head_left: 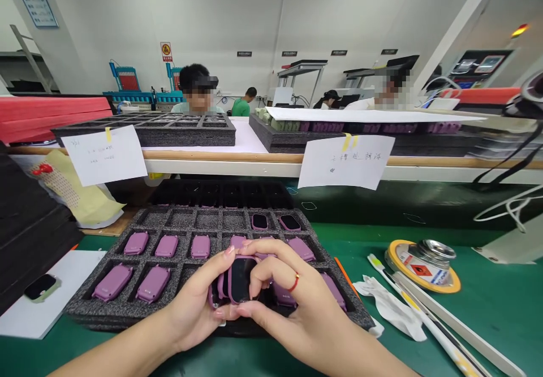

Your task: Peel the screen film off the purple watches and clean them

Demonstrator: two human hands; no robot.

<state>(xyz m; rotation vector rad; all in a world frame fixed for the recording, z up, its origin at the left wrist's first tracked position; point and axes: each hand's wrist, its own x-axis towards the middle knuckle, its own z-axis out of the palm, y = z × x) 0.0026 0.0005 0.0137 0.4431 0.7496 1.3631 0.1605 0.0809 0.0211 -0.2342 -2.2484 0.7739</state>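
Observation:
Just above the front of a dark foam tray [82, 303], both my hands meet around a purple smartwatch body [241, 278] with a black screen. My left hand [197, 295] is closed around its left side, where a second purple casing [221, 286] shows behind the first. My right hand [292, 292] grips the right edge between curled fingers and thumb; a red ring is on one finger. Purple watch bodies lie back-up in the tray, such as one at the left [112, 282]. Two at the back [259, 222] have black screens upward. My hands hide the tray's middle slots.
At the right lie a yellow-rimmed dispenser can [424, 264], crumpled tissue [394, 303] and a toothbrush [407, 298]. A green-edged watch [42, 287] rests on white paper at the left. A shelf [220, 165] with trays crosses behind; several people sit beyond it.

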